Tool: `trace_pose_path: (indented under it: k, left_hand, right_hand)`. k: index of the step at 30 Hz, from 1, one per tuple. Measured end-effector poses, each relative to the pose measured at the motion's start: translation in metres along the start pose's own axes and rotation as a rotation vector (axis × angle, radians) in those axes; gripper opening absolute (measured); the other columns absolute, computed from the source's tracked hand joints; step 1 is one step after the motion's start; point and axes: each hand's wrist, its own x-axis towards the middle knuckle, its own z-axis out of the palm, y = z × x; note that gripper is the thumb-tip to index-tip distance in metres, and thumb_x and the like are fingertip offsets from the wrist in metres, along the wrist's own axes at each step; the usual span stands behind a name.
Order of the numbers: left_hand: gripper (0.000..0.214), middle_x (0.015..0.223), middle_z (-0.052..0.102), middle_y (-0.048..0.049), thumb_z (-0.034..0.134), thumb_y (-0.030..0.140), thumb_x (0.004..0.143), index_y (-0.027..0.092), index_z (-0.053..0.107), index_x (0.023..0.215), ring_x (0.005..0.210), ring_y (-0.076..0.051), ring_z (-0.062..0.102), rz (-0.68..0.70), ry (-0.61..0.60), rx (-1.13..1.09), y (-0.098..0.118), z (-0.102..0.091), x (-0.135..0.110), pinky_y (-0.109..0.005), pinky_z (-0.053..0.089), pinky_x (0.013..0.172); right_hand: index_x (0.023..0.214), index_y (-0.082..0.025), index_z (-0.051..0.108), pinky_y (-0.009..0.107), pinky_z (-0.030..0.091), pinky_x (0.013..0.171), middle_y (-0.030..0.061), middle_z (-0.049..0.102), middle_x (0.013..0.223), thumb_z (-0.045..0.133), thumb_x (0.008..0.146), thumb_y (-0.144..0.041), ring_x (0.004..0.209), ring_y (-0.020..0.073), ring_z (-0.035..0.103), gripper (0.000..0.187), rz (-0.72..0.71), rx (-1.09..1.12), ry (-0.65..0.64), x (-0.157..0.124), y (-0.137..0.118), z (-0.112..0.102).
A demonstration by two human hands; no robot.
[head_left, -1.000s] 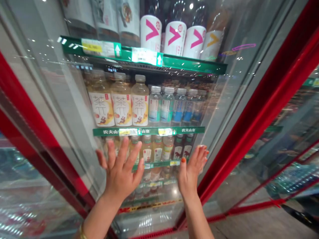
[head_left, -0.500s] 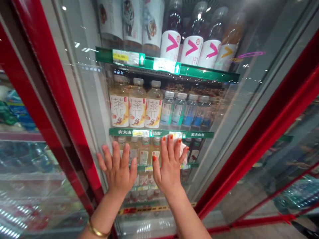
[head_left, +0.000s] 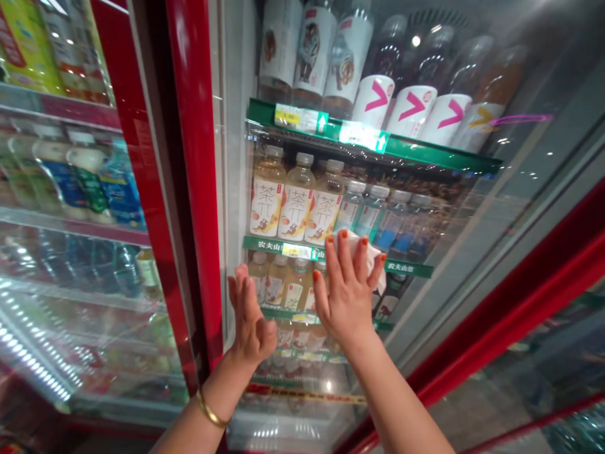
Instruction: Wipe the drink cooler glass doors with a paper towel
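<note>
White crumpled cloth (head_left: 365, 257) (or tissue, hard to tell) lies under the spread fingers of the right hand (head_left: 347, 296), against a glass fridge door (head_left: 449, 296); the left hand (head_left: 250, 321), fingers slightly parted, stands beside the glossy red door frame (head_left: 193, 170), with bottled pale tea (head_left: 295, 205) behind the glass.

“茶π” on bottles (head_left: 296, 213), “农夫山泉” on shelf-strip (head_left: 399, 267)

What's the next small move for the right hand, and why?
Probably slide the right hand with its white cloth sideways across the glass door, away from the red door frame. The cloth sits pressed under the fingers against the pane, and the left hand rests on the glass beside the frame, so it can likely steady the door.
</note>
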Motion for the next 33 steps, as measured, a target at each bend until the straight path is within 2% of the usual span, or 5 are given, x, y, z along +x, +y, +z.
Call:
trace_pose_path:
  k: [6, 14, 20, 25, 33]
  left_hand:
    - [0.073, 0.189, -0.002, -0.0079, 0.033, 0.053, 0.114, 0.027, 0.012, 0.179, 0.175, -0.029, 0.004, -0.062, 0.086, -0.088, -0.005, -0.006, -0.011, -0.053, 0.014, 0.144]
    - [0.070, 0.187, 0.015, -0.0125, 0.039, 0.041, 0.113, 0.026, 0.017, 0.178, 0.174, -0.031, 0.016, -0.086, -0.005, -0.040, 0.005, -0.026, -0.013, -0.055, 0.028, 0.140]
    - [0.067, 0.187, 0.014, -0.0131, 0.033, 0.037, 0.115, 0.020, 0.017, 0.178, 0.174, -0.023, 0.017, -0.067, -0.011, -0.018, 0.004, -0.040, -0.006, -0.042, 0.024, 0.141]
    - [0.069, 0.188, 0.013, -0.0062, 0.042, 0.025, 0.112, 0.017, 0.021, 0.177, 0.175, -0.023, 0.010, 0.090, -0.155, 0.162, 0.005, -0.045, 0.017, -0.037, 0.011, 0.144]
    - [0.077, 0.187, 0.012, -0.0025, 0.058, 0.031, 0.108, 0.024, 0.024, 0.177, 0.176, -0.028, 0.005, 0.119, -0.120, 0.454, 0.027, 0.003, 0.060, -0.050, -0.001, 0.144]
  right_hand:
    - [0.167, -0.031, 0.049, 0.048, -0.012, 0.143, -0.0095, 0.044, 0.175, 0.051, 0.114, -0.041, 0.175, 0.0154, 0.003, 0.054, -0.393, 0.076, -0.141, -0.012, -0.039, 0.016]
    - [0.178, -0.022, 0.022, 0.059, -0.007, 0.142, 0.0053, 0.043, 0.178, 0.057, 0.110, -0.040, 0.176, 0.0273, 0.000, 0.078, -0.038, -0.027, -0.014, 0.005, -0.026, 0.011]
    - [0.169, -0.032, 0.046, 0.049, -0.014, 0.143, -0.0135, 0.037, 0.179, 0.048, 0.114, -0.040, 0.175, 0.0146, -0.005, 0.056, -0.385, 0.079, -0.129, -0.006, -0.089, 0.035]
    - [0.176, -0.032, 0.029, 0.053, -0.002, 0.144, -0.0048, 0.046, 0.176, 0.051, 0.111, -0.031, 0.175, 0.0194, 0.010, 0.069, -0.136, -0.053, -0.073, -0.064, -0.030, 0.028]
    - [0.180, -0.033, 0.006, 0.083, 0.014, 0.133, 0.0098, 0.016, 0.188, 0.041, 0.115, -0.039, 0.174, 0.0410, 0.013, 0.074, 0.334, -0.063, 0.161, -0.013, 0.046, 0.006]
